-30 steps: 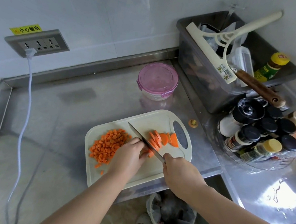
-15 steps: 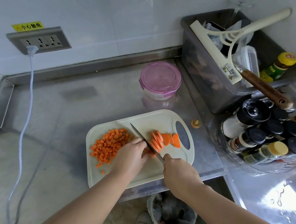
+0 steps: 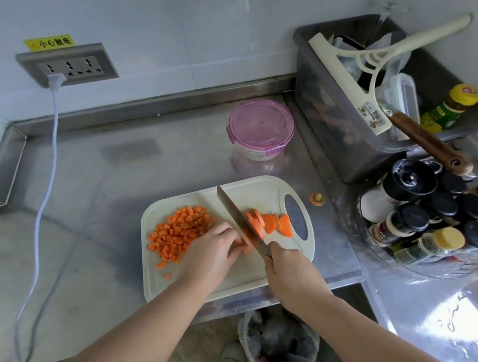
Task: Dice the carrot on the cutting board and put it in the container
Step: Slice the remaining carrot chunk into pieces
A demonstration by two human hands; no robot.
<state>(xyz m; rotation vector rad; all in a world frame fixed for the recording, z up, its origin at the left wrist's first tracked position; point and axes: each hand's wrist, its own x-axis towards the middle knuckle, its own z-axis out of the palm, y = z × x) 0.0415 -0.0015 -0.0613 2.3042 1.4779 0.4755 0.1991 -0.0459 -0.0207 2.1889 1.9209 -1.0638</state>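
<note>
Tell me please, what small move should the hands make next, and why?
Probably press the knife, gripped by the right hand, down through the carrot slices that the left hand holds. These slices are not yet diced, unlike the diced pile. The pink-lidded container is closed, so moving the carrot comes later.

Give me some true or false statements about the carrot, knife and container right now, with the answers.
1. The right hand holds the steel kitchen knife. True.
2. The orange carrot dice lie right of the blade. False: they lie left of it, on the cream plastic cutting board.
3. The round pink-lidded container has its lid on. True.
4. That container stands on the board. False: it stands on the steel counter behind it.
</note>
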